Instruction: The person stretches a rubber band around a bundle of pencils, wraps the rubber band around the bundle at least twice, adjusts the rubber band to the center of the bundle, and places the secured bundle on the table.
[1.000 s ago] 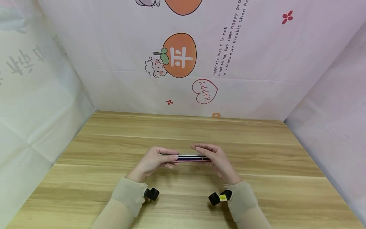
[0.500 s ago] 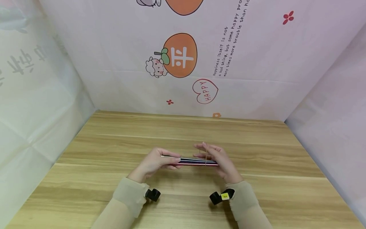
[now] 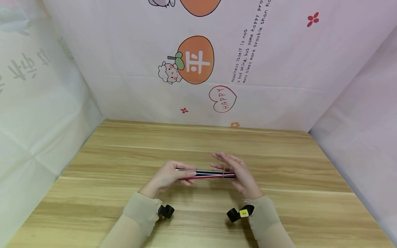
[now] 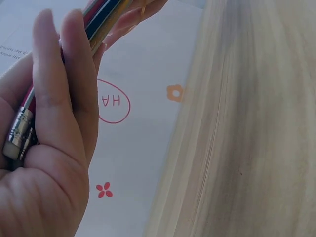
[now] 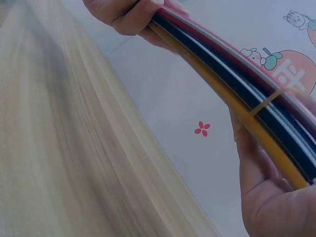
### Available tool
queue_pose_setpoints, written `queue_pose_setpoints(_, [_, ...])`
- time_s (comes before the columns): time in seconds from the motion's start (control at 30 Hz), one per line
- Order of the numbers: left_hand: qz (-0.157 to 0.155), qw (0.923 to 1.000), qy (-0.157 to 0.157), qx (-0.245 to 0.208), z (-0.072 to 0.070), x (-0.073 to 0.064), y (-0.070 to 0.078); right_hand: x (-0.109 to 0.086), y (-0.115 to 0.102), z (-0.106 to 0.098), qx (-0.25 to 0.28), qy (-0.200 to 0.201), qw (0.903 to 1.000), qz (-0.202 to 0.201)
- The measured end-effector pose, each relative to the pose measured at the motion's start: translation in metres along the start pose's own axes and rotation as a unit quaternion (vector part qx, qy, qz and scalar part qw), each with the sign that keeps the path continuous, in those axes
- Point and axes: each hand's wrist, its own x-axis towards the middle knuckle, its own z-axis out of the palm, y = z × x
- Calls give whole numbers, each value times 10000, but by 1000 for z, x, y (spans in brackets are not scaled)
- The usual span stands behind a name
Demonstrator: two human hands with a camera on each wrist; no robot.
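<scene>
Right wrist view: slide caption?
Thin tan rubber band across long red, navy and yellow pencils between left hand and right hand.

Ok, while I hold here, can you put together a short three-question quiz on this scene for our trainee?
1. Which hand's fingers are stretching the rubber band?

2. True or false: the left hand is holding nothing.

3. In the right wrist view, what colour is the pencil along the lower-left edge of the pencil bundle?
A) green
B) yellow
C) white

Key
1. The right hand.
2. False; it grips the pencil bundle.
3. B, yellow.
</scene>
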Motion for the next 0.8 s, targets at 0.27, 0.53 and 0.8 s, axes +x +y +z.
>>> queue_pose_setpoints(0.27, [-32,9997,-103,-233,1,-1,3,-3,-2,1,-52,-276,9993,253])
queue_pose_setpoints(0.53, [230,9940,3,-1072,5,-2,4,5,18,19,1258,164,9909,439])
queue_pose_setpoints(0.8, [255,9838,565,-1683,6,0,3,8,36,26,2063,547,9767,209])
